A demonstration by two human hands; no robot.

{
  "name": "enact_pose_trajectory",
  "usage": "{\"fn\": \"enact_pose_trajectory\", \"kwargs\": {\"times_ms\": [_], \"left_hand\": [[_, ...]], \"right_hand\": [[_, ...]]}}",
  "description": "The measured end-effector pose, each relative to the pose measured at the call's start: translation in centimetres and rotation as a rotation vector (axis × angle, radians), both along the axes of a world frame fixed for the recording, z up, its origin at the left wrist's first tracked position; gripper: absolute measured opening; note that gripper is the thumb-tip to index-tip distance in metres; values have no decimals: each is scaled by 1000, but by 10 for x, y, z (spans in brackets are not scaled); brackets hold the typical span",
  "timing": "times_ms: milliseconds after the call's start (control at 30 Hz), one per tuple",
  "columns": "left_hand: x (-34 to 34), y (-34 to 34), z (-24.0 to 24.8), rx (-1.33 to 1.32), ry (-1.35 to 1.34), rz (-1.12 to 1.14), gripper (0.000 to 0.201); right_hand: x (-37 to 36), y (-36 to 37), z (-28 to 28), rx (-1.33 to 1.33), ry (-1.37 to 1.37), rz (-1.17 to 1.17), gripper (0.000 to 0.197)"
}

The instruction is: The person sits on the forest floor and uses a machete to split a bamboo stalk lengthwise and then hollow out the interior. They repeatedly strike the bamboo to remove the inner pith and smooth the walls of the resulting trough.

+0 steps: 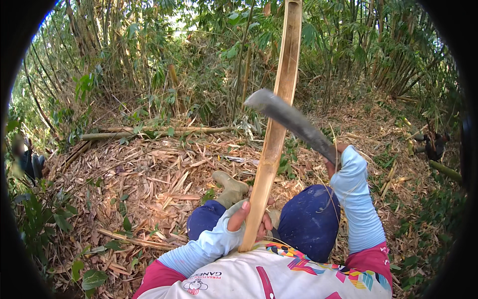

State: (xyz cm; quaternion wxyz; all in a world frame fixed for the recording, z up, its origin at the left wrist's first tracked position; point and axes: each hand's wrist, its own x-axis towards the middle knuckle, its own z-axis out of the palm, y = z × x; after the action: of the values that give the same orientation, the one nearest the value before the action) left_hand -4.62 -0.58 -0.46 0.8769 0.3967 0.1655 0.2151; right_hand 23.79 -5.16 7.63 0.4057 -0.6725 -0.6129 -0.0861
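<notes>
A long split bamboo piece (268, 167) rises from my lap to the top of the view, its hollow inner side facing me. My left hand (242, 218) is closed round its lower end, with the thumb on the left edge and fingertips showing on the right. My right hand (337, 160) grips a machete (294, 119), whose handle is mostly hidden in the fist. The dark curved blade slants up and left, crossing in front of the bamboo in this view; whether it touches cannot be told. A thin strand hangs beside my right wrist.
My bent knees (309, 219) and a rubber boot (230, 188) are below. Dry leaves (164, 184) cover the ground. A bamboo pole (159, 132) lies across it, with bamboo clumps (119, 55) behind. A partly seen person (31, 162) is at far left; dark shapes (434, 144) are at right.
</notes>
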Motion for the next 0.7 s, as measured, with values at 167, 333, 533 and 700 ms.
{"fn": "enact_pose_trajectory", "kwargs": {"times_ms": [167,333,533,700], "left_hand": [[5,-7,-7,104,-38,45,80],[8,-12,-11,154,-11,31,76],[12,-18,-14,237,77,31,84],[15,-20,-15,272,73,79,84]], "right_hand": [[-21,7,26,-238,-312,118,28],[-26,13,17,-301,-605,70,17],[-4,25,35,-375,-307,-24,14],[-25,10,40,-361,-643,-65,23]]}}
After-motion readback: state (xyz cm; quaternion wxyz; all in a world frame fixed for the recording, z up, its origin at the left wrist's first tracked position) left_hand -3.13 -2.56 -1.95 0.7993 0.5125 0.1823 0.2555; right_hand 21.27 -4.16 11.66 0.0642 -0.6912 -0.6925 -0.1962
